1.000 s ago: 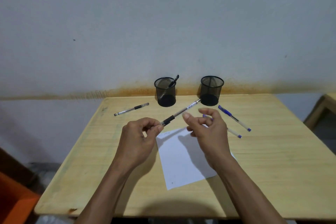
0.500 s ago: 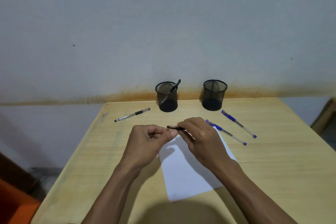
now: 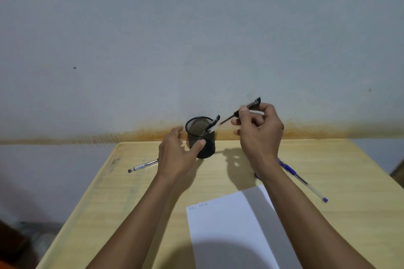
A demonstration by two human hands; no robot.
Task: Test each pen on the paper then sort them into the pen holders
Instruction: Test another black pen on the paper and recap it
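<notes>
While the right hand (image 3: 259, 131) pinches the black-capped clear pen (image 3: 237, 114), tip at the black mesh holder (image 3: 200, 136) rim's 3 o'clock, left hand (image 3: 177, 155), fingers relaxed, steadies it; tilt steeper, then release.

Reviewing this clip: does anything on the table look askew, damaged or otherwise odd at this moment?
Nothing looks damaged or spilled. Only one mesh pen holder is visible; the right hand, holding a black pen, hides the spot beside it. The loose pens lie scattered at angles. A rusty stain runs along the wall's base.
</notes>
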